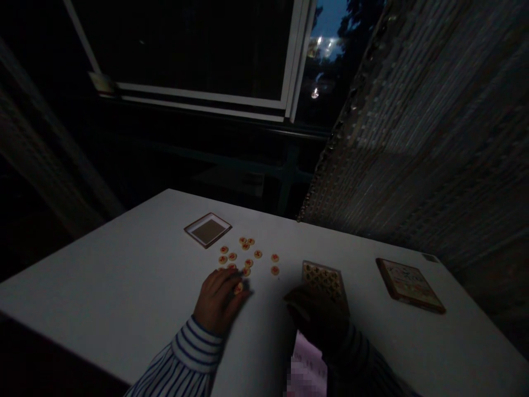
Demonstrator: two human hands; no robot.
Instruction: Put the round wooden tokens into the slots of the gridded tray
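Several small round pale discs with red marks (248,255) lie scattered on a white table (124,275). My left hand (219,298), in a blue-and-white striped sleeve, rests on the table at the near edge of the discs, its fingers curled and pinching one disc (238,288). My right hand (316,317) is dark and in shadow, lying against the near side of a small wooden board with a grid of holes (323,278); its fingers cannot be made out.
A shallow square box lid (208,229) sits beyond the discs. A flat wooden box with a picture on top (410,284) lies at the right. A woven blind (433,138) hangs on the right, a dark window (198,55) behind. A pink paper (308,366) lies near me.
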